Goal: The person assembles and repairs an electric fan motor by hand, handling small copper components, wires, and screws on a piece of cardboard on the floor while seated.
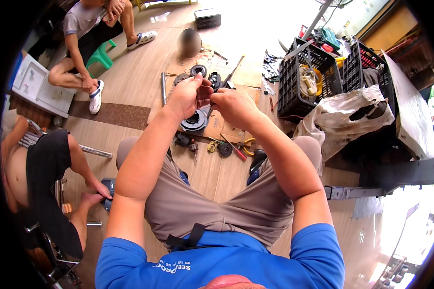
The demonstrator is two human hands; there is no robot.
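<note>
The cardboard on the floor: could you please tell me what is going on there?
A seated person in a blue shirt holds the left hand and right hand close together above the cardboard; whatever may be between the fingers cannot be made out. Beneath the left wrist shows a round grey metal part, and a metal tube lies farther left. A red-handled tool lies nearer the person, not in use. Two other people sit at the left, away from these parts.

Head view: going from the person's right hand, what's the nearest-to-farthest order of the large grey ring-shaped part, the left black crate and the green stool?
1. Grey ring-shaped part: lower left of the right hand.
2. Left black crate: right.
3. Green stool: far upper left.
</note>
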